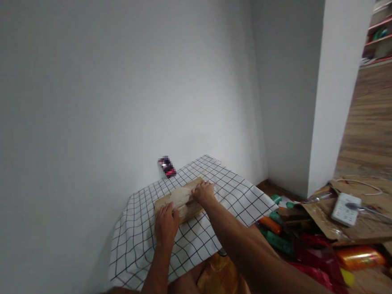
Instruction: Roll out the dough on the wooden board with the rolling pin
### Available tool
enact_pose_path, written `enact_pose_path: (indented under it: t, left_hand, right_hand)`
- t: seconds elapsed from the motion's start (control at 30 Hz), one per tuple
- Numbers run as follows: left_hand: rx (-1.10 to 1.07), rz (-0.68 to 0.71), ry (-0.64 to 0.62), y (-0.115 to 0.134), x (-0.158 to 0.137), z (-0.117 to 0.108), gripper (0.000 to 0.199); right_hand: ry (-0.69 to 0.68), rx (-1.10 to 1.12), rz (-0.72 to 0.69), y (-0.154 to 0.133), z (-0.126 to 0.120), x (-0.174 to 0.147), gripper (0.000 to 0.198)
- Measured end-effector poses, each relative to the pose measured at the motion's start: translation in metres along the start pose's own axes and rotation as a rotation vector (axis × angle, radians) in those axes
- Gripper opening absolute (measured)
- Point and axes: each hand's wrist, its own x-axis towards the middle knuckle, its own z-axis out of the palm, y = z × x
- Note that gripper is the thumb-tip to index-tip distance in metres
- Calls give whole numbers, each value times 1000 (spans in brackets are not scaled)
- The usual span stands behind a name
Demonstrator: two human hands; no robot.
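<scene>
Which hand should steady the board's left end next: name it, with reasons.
Probably the left hand: it lies at that end of the board, while the right hand is at the far right end, across the pale stuff.

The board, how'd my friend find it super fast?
Start at the wall and look down to the checked cloth. The board lies on it, under the left hand and right hand. It's tan, with something pale on top; the cloth is white with black lines.

Checked tablecloth [243,199], tan board [191,212] on it, dark object [167,166] at edge
</scene>
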Motion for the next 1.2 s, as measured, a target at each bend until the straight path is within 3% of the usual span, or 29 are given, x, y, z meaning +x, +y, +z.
enact_pose_path:
  t: [0.33, 0.47, 0.73, 1.0, 1.2]
  left_hand:
    - [-87, -10, 76, -9, 15, 24, 49]
    - [-65, 2, 67, -9, 29, 23, 50]
    - [-31, 71, 44, -12, 53, 20, 46]
    - [-7, 47, 43, -10, 45, 22, 46]
    - [3, 14, 58, -5, 27, 22, 44]
  right_hand:
    - [-30, 56, -1, -1, 7, 29, 66]
    - [-77, 83, -5, -2, 11, 49, 66]
    - [-41, 93, -38, -9, 14, 74, 58]
    - [-7, 105, -46, -6, 18, 68, 56]
    - [-4, 92, -66, 0, 14, 43, 57]
